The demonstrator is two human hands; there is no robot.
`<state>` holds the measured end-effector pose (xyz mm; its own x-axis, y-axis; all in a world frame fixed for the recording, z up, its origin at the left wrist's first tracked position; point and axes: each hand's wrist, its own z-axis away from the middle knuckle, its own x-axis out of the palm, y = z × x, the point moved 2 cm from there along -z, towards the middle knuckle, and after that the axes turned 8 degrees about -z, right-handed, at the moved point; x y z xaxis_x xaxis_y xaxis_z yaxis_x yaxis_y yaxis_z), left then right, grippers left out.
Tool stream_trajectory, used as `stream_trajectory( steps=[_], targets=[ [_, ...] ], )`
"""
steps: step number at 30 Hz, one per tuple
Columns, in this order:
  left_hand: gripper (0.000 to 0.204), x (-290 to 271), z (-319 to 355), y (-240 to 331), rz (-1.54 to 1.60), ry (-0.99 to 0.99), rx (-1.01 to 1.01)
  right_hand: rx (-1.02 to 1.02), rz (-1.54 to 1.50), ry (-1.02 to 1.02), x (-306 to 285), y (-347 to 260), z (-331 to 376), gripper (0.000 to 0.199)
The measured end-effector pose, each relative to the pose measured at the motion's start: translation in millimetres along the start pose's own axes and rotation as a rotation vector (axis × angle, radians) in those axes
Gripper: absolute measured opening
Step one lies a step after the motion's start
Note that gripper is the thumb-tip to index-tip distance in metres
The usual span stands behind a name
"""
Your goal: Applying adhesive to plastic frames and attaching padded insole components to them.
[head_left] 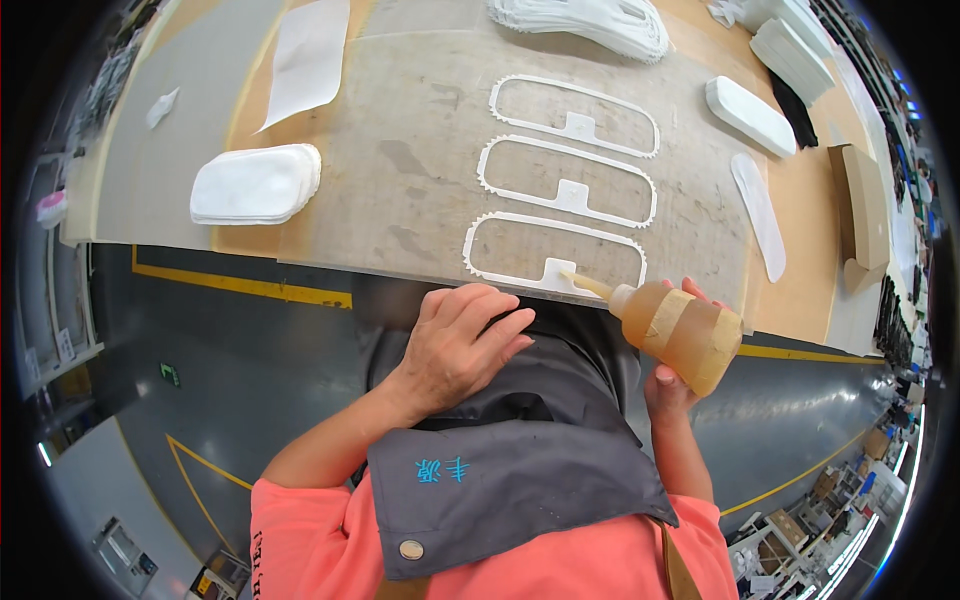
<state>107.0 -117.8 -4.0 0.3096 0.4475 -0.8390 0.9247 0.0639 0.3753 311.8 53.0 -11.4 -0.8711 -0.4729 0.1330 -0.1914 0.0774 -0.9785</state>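
My right hand (pixel 668 390) is wrapped round a squeeze bottle (pixel 672 322) of amber liquid, banded with tan tape. The bottle is tilted, and its thin nozzle points left, the tip at the small tab of the nearest white oval frame (pixel 560 270). Beyond it lie two more such frames, a middle one (pixel 572 196) and a far one (pixel 579 126), in a column on a grey work sheet (pixel 390 180). My left hand (pixel 460 338) rests by the table's front edge, left of that tab, its fingers loosely bent and apart with nothing in them.
On the left sit a stack of white oval pads (pixel 255 185) and a white sheet (pixel 308 60). A pile of white frames (pixel 585 22) lies at the far edge. To the right are another pad stack (pixel 750 115), a single white strip (pixel 758 215) and a cardboard box (pixel 858 205).
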Motion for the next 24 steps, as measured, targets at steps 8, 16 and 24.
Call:
stream_trajectory(
  steps=[8, 16, 24],
  targets=[
    [0.027, -11, 16, 6, 0.036, 0.051, -0.078, 0.547, -0.945, 0.225, 6, -1, -5, 0.066],
    [0.02, -10, 22, 9, 0.063, 0.09, -0.141, 0.167, -0.233, 0.111, 4, 9, 15, 0.095],
    [0.026, -8, 25, 6, 0.059, 0.078, -0.159, 0.077, -0.177, 0.057, 13, 14, 15, 0.102]
  ],
)
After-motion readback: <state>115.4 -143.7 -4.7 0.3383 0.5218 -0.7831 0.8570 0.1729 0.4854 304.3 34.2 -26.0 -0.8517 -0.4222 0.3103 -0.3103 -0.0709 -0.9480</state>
